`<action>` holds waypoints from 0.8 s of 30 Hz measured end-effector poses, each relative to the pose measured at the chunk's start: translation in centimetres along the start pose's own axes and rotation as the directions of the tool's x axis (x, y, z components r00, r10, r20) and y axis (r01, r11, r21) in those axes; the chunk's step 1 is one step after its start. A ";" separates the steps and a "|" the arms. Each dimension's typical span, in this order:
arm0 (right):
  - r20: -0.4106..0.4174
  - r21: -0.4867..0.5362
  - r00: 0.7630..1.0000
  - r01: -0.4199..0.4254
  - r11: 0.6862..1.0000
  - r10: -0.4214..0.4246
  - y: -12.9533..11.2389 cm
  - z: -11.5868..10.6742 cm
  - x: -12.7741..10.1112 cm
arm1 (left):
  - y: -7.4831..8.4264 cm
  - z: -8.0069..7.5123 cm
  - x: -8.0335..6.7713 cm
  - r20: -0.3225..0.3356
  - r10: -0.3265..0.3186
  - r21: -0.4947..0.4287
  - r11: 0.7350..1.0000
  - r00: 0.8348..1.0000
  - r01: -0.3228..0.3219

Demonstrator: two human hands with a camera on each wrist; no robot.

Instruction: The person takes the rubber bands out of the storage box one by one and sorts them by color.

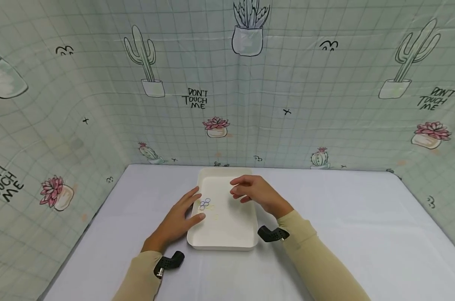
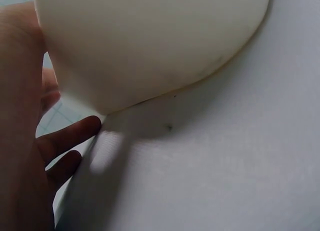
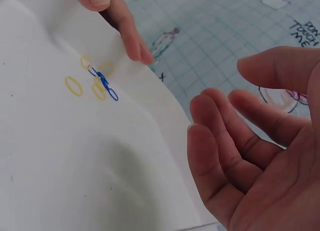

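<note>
A white rectangular tray (image 1: 227,234) lies on the table. Near its left side sit several small thin loops, blue loops (image 1: 205,204) and yellow loops (image 3: 74,86); they overlap one another in the right wrist view. My left hand (image 1: 177,221) rests at the tray's left rim, thumb over the inside and fingers spread along the edge. In the left wrist view, two fingertips (image 2: 92,125) show beside the tray's outer wall. Above the tray's right part hovers my right hand (image 1: 259,194), its fingers loosely bent and nothing visible between thumb and fingertips.
A white cloth (image 1: 344,221) covers the table on both sides of the tray. Behind and to the left hangs a pale green gridded curtain (image 1: 287,83) with cactus drawings. Each wrist wears a black camera mount (image 1: 272,234).
</note>
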State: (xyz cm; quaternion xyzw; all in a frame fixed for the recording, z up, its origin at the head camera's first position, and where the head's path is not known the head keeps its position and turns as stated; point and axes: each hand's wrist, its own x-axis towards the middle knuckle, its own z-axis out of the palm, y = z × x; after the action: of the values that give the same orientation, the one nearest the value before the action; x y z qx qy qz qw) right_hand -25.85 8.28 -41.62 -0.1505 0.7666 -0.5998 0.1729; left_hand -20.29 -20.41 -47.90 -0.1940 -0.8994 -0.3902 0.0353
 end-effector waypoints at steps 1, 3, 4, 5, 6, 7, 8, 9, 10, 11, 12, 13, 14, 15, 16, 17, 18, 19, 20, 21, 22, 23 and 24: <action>0.002 -0.008 1.000 -0.009 1.000 0.009 -0.1 0.1 0.1 | 0.0 0.0 -0.1 0.005 0.004 0.004 1.000 1.000 -0.004; 0.009 -0.020 1.000 -0.022 1.000 0.023 -0.3 0.3 0.3 | 0.1 -0.2 -0.2 0.010 0.014 0.005 1.000 1.000 -0.014; 0.012 -0.022 1.000 -0.028 0.999 0.029 -0.4 0.4 0.5 | 0.1 -0.3 -0.2 0.012 0.018 0.006 1.000 1.000 -0.018; 0.015 -0.024 0.999 -0.028 0.999 0.028 -0.4 0.6 0.6 | 0.2 -0.4 -0.2 0.014 0.023 0.003 1.000 1.000 -0.023; 0.018 -0.023 0.999 -0.031 0.999 0.032 -0.4 0.7 0.7 | 0.2 -0.4 -0.2 0.019 0.025 0.001 1.000 1.000 -0.025; 0.023 -0.019 0.999 -0.037 0.999 0.038 -0.4 0.9 0.9 | 0.2 -0.4 -0.2 0.026 0.025 -0.001 1.000 0.999 -0.025; 0.027 -0.018 0.999 -0.044 0.999 0.045 -0.4 1.1 1.0 | 0.2 -0.4 -0.3 0.035 0.021 -0.010 1.000 0.999 -0.021; 0.035 -0.019 0.998 -0.052 0.998 0.052 -0.3 1.3 1.1 | 0.1 -0.4 -0.4 0.043 0.016 -0.016 1.000 0.999 -0.015; 0.042 -0.023 0.998 -0.055 0.998 0.056 -0.1 1.4 1.3 | 0.1 -0.4 -0.4 0.053 0.011 -0.019 1.000 0.999 -0.010; 0.049 -0.026 0.997 -0.061 0.998 0.062 -0.1 1.6 1.5 | 0.1 -0.4 -0.4 0.062 0.005 -0.023 1.000 0.998 -0.004; 0.056 -0.030 0.996 -0.069 0.997 0.071 0.0 1.7 1.6 | 0.0 -0.4 -0.4 0.068 0.003 -0.021 1.000 0.998 -0.002; 0.061 -0.039 0.995 -0.074 0.997 0.076 0.1 1.8 1.7 | -0.1 -0.4 -0.4 0.072 0.002 -0.014 1.000 0.997 -0.001; 0.063 -0.051 0.995 -0.074 0.996 0.077 0.1 2.0 1.8 | -0.2 -0.4 -0.4 0.072 -0.001 -0.007 1.000 0.997 0.001; 0.066 -0.060 0.995 -0.071 0.996 0.075 0.1 2.1 1.9 | -0.3 -0.4 -0.4 0.070 0.000 0.001 1.000 0.998 0.000; 0.066 -0.069 0.995 -0.068 0.995 0.072 0.0 2.2 2.0 | -0.4 -0.5 -0.4 0.067 0.004 0.013 1.000 0.998 -0.004; 0.066 -0.076 0.995 -0.068 0.995 0.073 -0.1 2.2 2.1 | -0.4 -0.5 -0.3 0.065 0.008 0.020 1.000 0.998 -0.009; 0.064 -0.086 0.995 -0.066 0.994 0.071 -0.3 2.3 2.2 | -0.4 -0.6 -0.2 0.064 0.011 0.024 1.000 0.998 -0.013; 0.061 -0.096 0.995 -0.068 0.993 0.074 -0.4 2.3 2.2 | -0.5 -0.6 -0.1 0.064 0.011 0.024 1.000 0.998 -0.013; 0.059 -0.101 0.995 -0.068 0.993 0.074 -0.5 2.3 2.3 | -0.5 -0.6 0.0 0.062 0.010 0.020 1.000 0.998 -0.011; 0.056 -0.104 0.995 -0.071 0.992 0.077 -0.6 2.3 2.3 | -0.5 -0.6 0.1 0.060 0.013 0.014 1.000 0.998 -0.013; 0.054 -0.106 0.995 -0.075 0.991 0.081 -0.6 2.3 2.3 | -0.5 -0.5 0.1 0.061 0.013 0.007 1.000 0.998 -0.013; 0.051 -0.106 0.995 -0.082 0.991 0.088 -0.6 2.3 2.3 | -0.5 -0.4 0.1 0.065 0.009 0.001 1.000 0.998 -0.009; 0.050 -0.106 0.994 -0.089 0.990 0.095 -0.5 2.3 2.2 | -0.4 -0.3 0.0 0.070 0.007 0.001 1.000 0.998 -0.007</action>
State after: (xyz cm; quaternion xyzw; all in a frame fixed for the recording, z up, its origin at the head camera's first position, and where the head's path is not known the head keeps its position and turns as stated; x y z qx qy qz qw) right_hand -26.80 5.15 -41.86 -0.1399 0.7977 -0.5464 0.2133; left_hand -20.50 -20.93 -47.97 -0.2106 -0.8996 -0.3825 0.0052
